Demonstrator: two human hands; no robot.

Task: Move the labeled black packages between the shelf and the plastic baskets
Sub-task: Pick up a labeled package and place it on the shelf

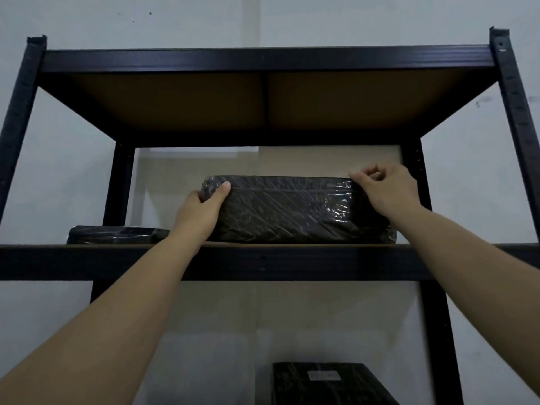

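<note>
Both forearms reach up from the near edge toward the middle level of the black metal shelf (263, 261). On that level a large black package (292, 211) wrapped in shiny film stands on its long edge, right of centre, its bottom at the front lip of the board. The left hand (201, 211) grips the package's left end, thumb across the front face and fingers curled round behind. The right hand (388, 191) sits at the top right corner with its fingers loosely curled; whether it pinches the film or only rests against the corner, I cannot tell.

To handle this well, the person should take a firm hold on both ends before shifting it, since the film looks slippery and the package seems bulky; keeping it level as it crosses the lip should stop it tipping forward.

No plastic baskets are in view. A flatter black package (117, 235) lies on the same level to the left, apart from the big one. Below, on the next level, a labeled package (324, 381) shows a pale sticker on top.
</note>
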